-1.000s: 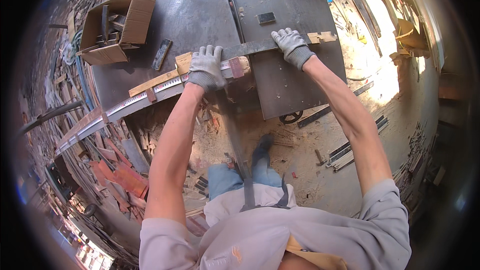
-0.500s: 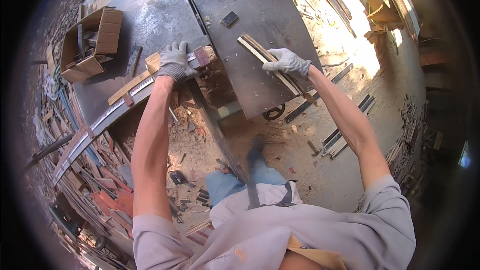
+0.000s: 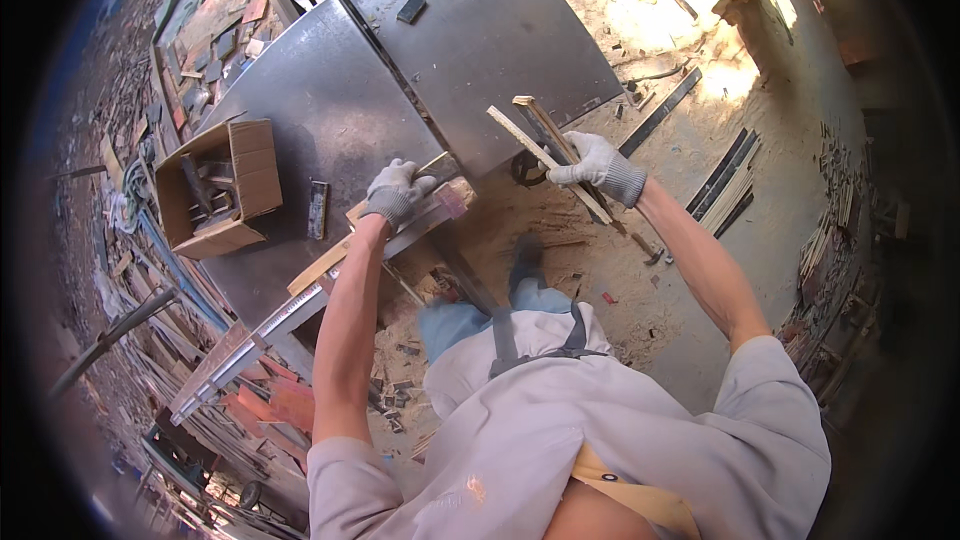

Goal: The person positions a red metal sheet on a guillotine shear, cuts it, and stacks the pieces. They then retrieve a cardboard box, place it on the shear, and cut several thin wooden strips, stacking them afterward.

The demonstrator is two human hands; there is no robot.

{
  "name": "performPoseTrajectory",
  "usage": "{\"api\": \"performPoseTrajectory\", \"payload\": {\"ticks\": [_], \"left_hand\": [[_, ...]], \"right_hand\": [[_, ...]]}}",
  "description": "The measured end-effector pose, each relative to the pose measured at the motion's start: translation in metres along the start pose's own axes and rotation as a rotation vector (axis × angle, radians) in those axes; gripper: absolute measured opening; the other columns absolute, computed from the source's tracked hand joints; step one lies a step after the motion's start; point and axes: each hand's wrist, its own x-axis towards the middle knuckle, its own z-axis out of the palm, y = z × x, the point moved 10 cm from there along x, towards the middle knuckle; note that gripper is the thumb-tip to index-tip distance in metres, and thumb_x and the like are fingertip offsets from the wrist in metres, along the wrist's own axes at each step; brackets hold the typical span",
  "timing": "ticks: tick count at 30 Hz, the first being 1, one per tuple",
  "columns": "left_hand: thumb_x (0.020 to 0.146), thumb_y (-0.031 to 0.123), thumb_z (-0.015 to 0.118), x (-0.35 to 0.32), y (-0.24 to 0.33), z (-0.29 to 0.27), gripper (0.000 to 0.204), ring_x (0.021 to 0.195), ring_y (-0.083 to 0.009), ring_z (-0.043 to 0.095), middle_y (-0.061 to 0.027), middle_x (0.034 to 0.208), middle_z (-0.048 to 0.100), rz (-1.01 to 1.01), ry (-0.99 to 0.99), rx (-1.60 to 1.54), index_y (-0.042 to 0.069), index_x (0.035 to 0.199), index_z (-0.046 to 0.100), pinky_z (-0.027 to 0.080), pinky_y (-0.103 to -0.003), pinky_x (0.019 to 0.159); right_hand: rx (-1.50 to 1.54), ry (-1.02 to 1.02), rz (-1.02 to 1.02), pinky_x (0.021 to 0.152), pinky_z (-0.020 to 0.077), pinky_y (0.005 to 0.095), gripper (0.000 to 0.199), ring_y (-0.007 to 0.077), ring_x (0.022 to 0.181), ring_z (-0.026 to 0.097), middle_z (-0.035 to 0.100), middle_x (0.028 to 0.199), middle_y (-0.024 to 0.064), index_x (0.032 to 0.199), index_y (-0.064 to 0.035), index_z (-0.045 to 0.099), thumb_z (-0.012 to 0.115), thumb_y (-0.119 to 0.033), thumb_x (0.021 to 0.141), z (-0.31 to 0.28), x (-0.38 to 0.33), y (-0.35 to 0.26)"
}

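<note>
Head view, only one. Right hand (image 3: 590,165), grey glove, fingers wrapped around a bundle of thin wood strips (image 3: 545,140). The bundle's long axis runs diagonally from upper left down to lower right; the upper ends stick out past the fist and overlap the near edge of the metal counter (image 3: 480,30), the lower ends trail past the wrist over the sawdust floor (image 3: 680,180). The strips fan slightly at the top, so the grip looks loose rather than squared up.

Left hand (image 3: 397,192), also gloved, fingers curled down onto a wood block (image 3: 440,195) at the counter's near edge, pressing or holding it; whether it is a full grasp cannot be told. The block's long axis runs lower left to upper right, along a light metal rail (image 3: 270,325) that continues down toward the left.

Key relation: the strips lie to the right of the block, well apart from it, with an open gap of floor and counter edge between the hands. The right hand is the nearer one to the strips, the left to the block.

Room: the counter top above the hands is mostly bare, with one small dark flat piece (image 3: 411,9) far up. A cardboard box (image 3: 220,190) with tools sits left of the left hand, a dark flat bar (image 3: 318,210) between box and hand. Scrap wood piles crowd the far left.
</note>
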Motion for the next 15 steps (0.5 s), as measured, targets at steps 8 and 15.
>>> {"api": "performPoseTrajectory", "payload": {"ticks": [8,15], "left_hand": [[0.101,0.040,0.067,-0.136,0.054,0.071,0.038,0.110,-0.0434,0.068,-0.0232,0.119,0.066,-0.031,-0.033,-0.072,0.004,0.112,0.066,0.054,-0.051,0.097],[0.088,0.026,0.079,-0.255,-0.055,-0.162,0.034,0.091,-0.0357,0.065,-0.0116,0.100,0.063,-0.022,0.678,0.461,0.010,0.112,0.064,0.052,-0.051,0.080]], "right_hand": [[0.036,-0.024,0.156,0.080,0.0563,0.0298,0.046,0.0129,0.086,0.066,0.071,0.099,0.0023,0.118,-0.0029,0.066,0.088,-0.020,0.081,0.070,-0.072,0.026],[-0.238,-0.063,-0.048,0.097,0.0512,0.0335,0.057,0.0172,0.103,0.066,0.073,0.108,0.0085,0.121,-0.0016,0.069,0.093,-0.023,0.074,0.079,-0.050,0.033]]}}
